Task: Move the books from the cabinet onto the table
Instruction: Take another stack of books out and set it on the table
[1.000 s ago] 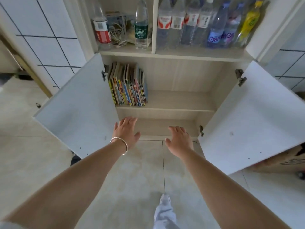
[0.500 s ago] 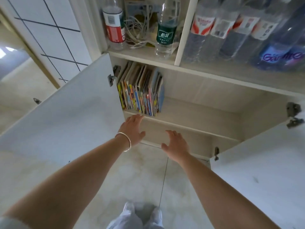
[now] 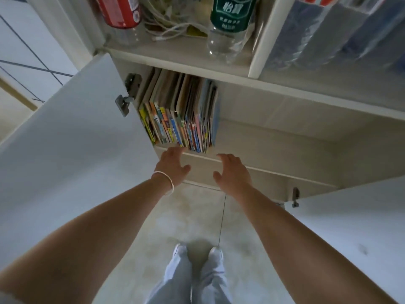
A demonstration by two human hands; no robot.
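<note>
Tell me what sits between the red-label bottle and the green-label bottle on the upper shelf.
A tangle of white cables lies between the red-label bottle and the green-label bottle, seen in the head view.

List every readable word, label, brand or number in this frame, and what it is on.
Green bottle label: two large white Chinese characters, too blurred to read for certain; the small print below is illegible.
Red bottle label: a code patch at its edge, no readable text.
Books: colourful spines, lettering too small to read.
Right-hand bottles: labels cut off and blurred, nothing readable.
</note>
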